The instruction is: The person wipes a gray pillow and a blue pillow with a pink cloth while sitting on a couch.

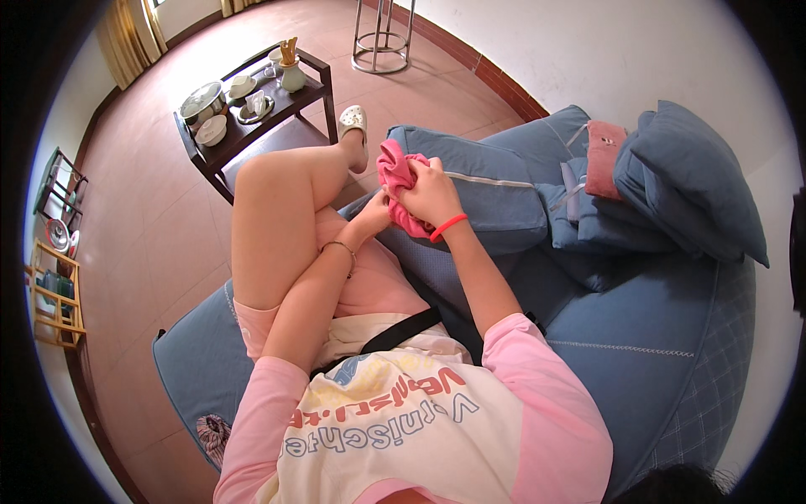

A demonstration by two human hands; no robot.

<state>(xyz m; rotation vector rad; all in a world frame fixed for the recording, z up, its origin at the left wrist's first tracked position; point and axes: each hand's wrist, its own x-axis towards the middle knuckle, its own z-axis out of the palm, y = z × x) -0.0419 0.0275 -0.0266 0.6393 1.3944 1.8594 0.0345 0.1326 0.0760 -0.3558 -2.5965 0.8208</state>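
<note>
A bunched, rolled pink cloth (395,169) is held between my two hands, above the seat beside my crossed legs. My right hand (429,192) grips it from the right side, fingers curled over its top, with a red band on the wrist. My left hand (376,213) touches its lower left side; the fingertips are partly hidden behind the cloth, and a thin bracelet circles that wrist. Just beyond the cloth lies a blue cushion (491,164) with a pale zip along its side.
Blue pillows (686,170) and a folded pink cloth item (604,160) are heaped on the blue sofa (630,315) at right. A dark trolley table (286,104) at upper left holds a lidded pot (203,104), dishes and a vase (293,77). Beyond stands a metal stand (381,53).
</note>
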